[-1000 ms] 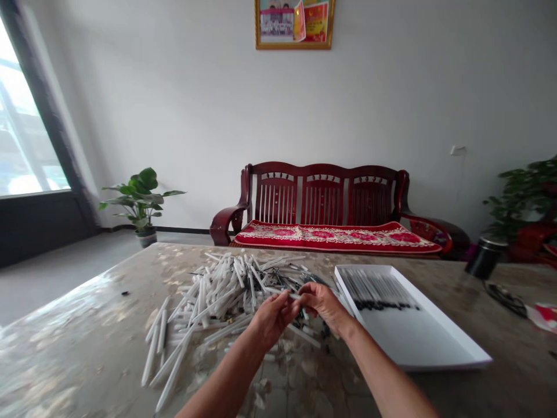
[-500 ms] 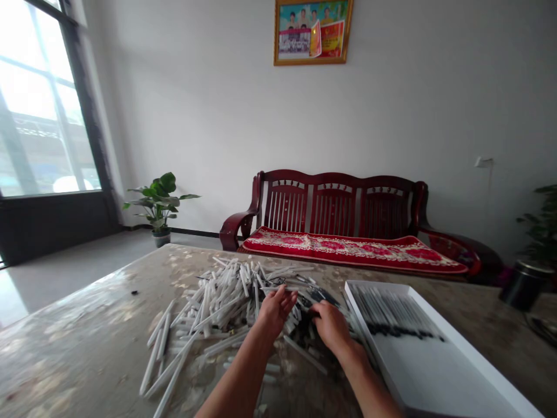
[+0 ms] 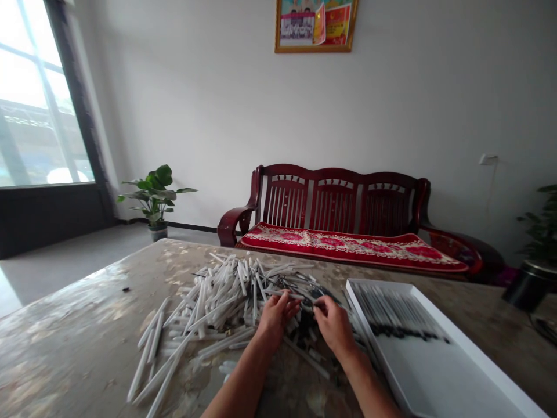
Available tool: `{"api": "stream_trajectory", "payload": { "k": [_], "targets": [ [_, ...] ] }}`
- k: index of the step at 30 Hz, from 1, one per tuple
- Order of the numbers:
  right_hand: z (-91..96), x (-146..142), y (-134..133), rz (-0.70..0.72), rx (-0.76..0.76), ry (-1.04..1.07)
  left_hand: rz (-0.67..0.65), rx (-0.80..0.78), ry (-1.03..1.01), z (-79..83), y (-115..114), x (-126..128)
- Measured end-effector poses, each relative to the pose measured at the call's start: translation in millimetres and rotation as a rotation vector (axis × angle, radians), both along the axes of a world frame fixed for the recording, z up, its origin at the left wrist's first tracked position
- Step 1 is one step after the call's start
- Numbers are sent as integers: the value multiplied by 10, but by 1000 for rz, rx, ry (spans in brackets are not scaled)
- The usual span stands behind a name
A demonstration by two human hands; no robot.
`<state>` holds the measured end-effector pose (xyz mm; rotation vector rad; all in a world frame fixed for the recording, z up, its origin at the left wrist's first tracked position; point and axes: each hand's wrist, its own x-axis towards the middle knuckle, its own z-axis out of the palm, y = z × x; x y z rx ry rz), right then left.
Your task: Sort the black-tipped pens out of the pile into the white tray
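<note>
My left hand (image 3: 274,318) is closed around a pale pen-like tube (image 3: 295,296), which points toward the other hand. With thumb and fingers pinched, my right hand (image 3: 334,325) meets the tube's right end; whatever small piece it grips is too dark and small to name. Both hands are over the right side of a heap of whitish translucent tubes (image 3: 221,296). Dark small parts (image 3: 304,328) lie beneath and between the hands, partly hidden by them. To the right, a white shallow tray (image 3: 435,377) holds a row of clear tubes with black ends (image 3: 394,310).
The heap and tray rest on a patterned stone-like table (image 3: 73,348). A small black piece (image 3: 126,289) lies at the left. Beyond the table stand a dark red wooden bench (image 3: 333,197) and a potted plant (image 3: 156,194). A black container (image 3: 524,284) is at the right.
My right hand has risen slightly from the dark parts and come to the end of the tube in my left hand. The camera view has tilted down a little.
</note>
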<state>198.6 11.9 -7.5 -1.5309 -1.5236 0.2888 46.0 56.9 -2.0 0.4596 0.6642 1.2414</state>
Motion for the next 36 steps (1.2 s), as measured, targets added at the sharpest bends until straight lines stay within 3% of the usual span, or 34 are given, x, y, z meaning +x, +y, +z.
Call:
{"api": "stream_trajectory", "payload": {
  "k": [6, 11, 18, 29, 36],
  "targets": [
    [-47, 22, 64, 25, -11, 378, -45, 23, 27, -18, -51, 11],
    [-53, -54, 94, 30, 25, 539, -70, 10, 44, -34, -49, 28],
    [-66, -94, 121, 17, 44, 606, -76, -21, 54, -22, -60, 40],
    [-148, -83, 132, -23, 104, 492, -71, 5, 65, -8, -78, 53],
    [-127, -80, 113, -12, 101, 539, -66, 14, 66, 50, -119, 106]
  ]
}}
